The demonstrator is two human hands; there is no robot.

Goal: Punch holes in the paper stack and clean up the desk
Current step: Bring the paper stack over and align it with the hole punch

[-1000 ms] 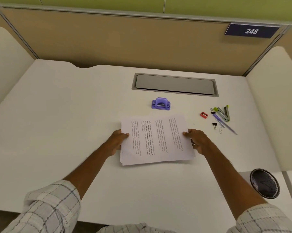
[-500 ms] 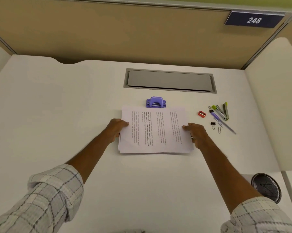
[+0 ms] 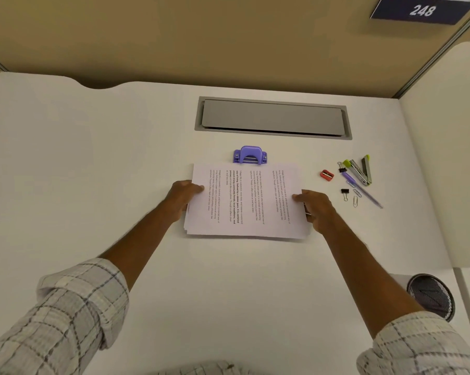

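White desk [image 3: 93, 158], tan partition [image 3: 174, 36] — sign 248 [image 3: 422, 10]

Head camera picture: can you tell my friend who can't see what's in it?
Two hands, left and right, hold a paper stack by its sides, its far edge at a purple punch on a white desk. Stationery lies to the right.

One head-worn wide-angle view looks steeply down (and forward) across the desk [image 3: 120, 158] from close above.
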